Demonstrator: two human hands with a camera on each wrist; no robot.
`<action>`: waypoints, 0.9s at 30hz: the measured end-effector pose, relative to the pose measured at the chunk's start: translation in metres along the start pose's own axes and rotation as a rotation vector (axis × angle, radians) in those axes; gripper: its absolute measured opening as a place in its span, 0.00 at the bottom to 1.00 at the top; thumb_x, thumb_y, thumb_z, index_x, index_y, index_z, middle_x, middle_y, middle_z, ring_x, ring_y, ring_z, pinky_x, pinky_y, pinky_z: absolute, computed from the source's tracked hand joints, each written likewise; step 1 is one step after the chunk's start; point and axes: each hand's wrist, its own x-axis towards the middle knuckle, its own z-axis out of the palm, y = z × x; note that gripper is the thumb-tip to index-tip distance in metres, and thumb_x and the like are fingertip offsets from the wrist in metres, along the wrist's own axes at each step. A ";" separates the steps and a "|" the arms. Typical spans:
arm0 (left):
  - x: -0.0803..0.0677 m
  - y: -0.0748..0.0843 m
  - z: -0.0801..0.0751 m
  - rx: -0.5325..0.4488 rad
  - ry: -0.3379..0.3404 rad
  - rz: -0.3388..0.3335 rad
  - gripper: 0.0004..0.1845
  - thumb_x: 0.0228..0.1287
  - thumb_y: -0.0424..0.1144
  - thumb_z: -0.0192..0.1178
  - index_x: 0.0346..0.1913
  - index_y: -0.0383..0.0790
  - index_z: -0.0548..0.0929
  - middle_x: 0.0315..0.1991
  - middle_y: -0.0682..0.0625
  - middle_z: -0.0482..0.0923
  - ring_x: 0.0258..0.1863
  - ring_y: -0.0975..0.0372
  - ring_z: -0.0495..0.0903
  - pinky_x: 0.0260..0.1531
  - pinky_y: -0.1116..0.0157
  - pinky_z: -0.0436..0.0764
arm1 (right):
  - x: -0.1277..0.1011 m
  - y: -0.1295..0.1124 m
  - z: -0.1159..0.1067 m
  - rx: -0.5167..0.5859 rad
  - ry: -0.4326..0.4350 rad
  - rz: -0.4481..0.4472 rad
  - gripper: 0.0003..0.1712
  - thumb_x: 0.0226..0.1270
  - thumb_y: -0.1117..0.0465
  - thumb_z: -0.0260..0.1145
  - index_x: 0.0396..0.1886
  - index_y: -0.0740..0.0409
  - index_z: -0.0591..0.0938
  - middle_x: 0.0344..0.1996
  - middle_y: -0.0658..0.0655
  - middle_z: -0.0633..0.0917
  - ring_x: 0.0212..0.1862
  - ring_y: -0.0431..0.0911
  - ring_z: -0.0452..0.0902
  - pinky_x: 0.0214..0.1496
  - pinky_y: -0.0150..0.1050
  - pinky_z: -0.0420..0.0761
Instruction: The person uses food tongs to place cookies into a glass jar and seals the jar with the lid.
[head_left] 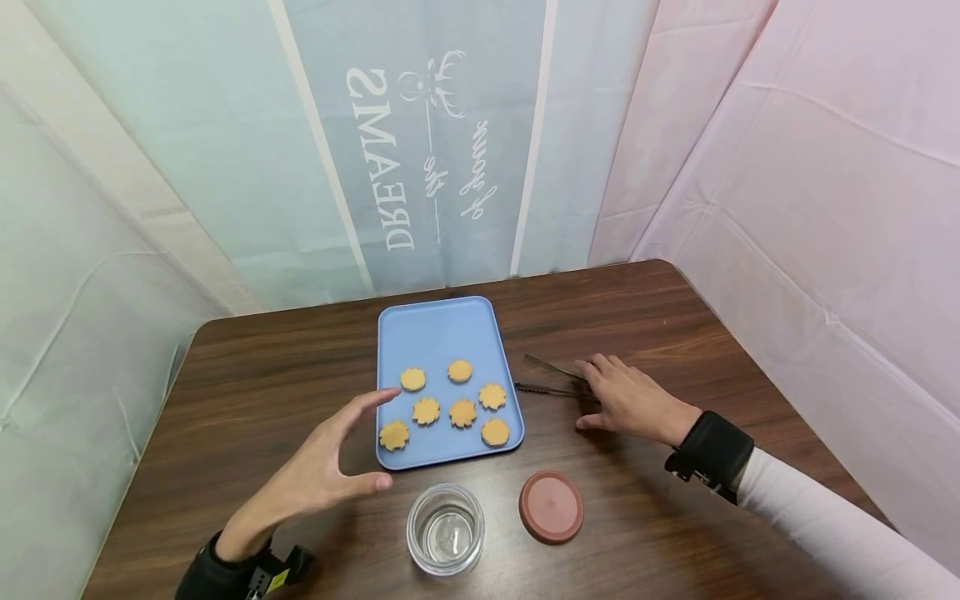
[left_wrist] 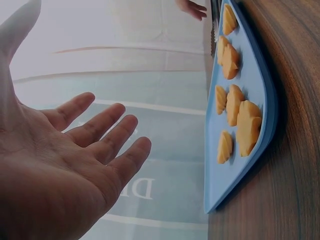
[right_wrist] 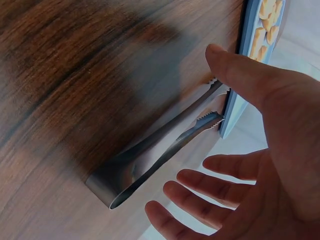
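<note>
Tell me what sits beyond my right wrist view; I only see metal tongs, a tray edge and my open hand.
Observer: A clear glass jar, empty and uncapped, stands before the blue rectangular tray.
Operator: Its lid?
Observer: A round reddish-brown lid lies flat on the table, right of the jar.
Operator: My left hand?
Observer: The left hand hovers open at the tray's left edge, holding nothing.
</note>
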 end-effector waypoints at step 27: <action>0.007 0.002 0.002 0.028 0.004 -0.006 0.54 0.55 0.55 0.80 0.82 0.51 0.63 0.79 0.51 0.67 0.77 0.50 0.68 0.70 0.40 0.71 | 0.024 0.001 0.007 -0.005 -0.070 0.026 0.36 0.64 0.51 0.81 0.63 0.70 0.80 0.47 0.65 0.80 0.47 0.58 0.82 0.43 0.51 0.86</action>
